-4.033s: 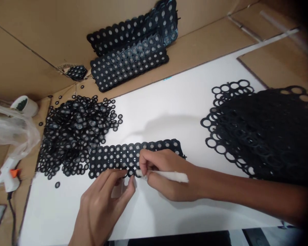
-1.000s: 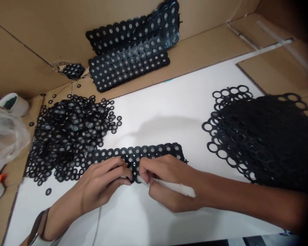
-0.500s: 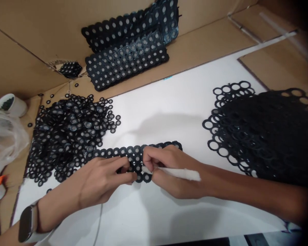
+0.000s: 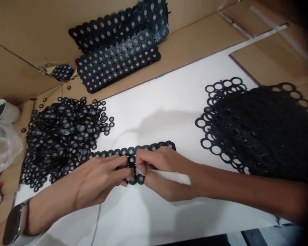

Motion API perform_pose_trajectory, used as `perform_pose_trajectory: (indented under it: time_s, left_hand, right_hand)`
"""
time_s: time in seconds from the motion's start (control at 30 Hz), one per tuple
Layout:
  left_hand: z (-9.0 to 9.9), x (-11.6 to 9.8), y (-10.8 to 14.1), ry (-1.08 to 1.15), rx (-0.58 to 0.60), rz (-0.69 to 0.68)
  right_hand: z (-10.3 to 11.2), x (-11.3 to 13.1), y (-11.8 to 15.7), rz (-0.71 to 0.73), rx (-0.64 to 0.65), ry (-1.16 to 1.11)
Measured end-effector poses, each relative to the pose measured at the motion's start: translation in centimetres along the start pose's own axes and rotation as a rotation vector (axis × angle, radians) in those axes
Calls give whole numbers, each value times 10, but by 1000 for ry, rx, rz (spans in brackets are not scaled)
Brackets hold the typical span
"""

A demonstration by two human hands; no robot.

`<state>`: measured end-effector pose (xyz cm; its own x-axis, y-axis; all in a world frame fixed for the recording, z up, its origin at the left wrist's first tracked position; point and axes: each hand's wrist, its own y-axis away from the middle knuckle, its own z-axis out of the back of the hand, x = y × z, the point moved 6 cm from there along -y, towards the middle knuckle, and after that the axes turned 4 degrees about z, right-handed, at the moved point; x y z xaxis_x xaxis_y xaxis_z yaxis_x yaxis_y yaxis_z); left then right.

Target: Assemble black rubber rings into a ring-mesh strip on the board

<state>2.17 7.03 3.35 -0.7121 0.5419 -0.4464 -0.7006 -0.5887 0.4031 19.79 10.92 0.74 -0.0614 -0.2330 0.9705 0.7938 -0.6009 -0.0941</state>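
A narrow panel of joined black rings with pale centres (image 4: 131, 151) lies on the white work surface, partly covered by both hands. My left hand (image 4: 102, 176) rests across its left part, fingers bent and pressing on it near the lower edge. Pinched in my right hand (image 4: 166, 174) is a slim white stick-like tool (image 4: 173, 176). Its tip points down to the left at the panel's rings, close to my left fingertips. Whether the tip touches a ring is hard to see. The fingers of my right hand are closed, their undersides hidden.
Loose black rings (image 4: 64, 133) are heaped at left. Black lattices of open rings (image 4: 267, 133) are stacked at right. Finished-looking dotted panels (image 4: 118, 65) lean on the cardboard wall (image 4: 195, 17). A white cup (image 4: 9, 112) and a plastic bag (image 4: 7, 147) stand far left.
The whole view has shifted, so things appear further left. Both hands stay at the panel, and the white tool is still in my right hand.
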Motion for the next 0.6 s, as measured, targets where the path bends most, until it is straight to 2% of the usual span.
perform_pose_trajectory:
  time_s: [0.3, 0.6]
  left_hand:
    - [-6, 8, 9, 36, -2, -9]
    - [-2, 8, 9, 52, -33, -30]
  right_hand:
    - [0, -1, 1, -9, -14, 15]
    - [2, 0, 1, 11, -5, -6]
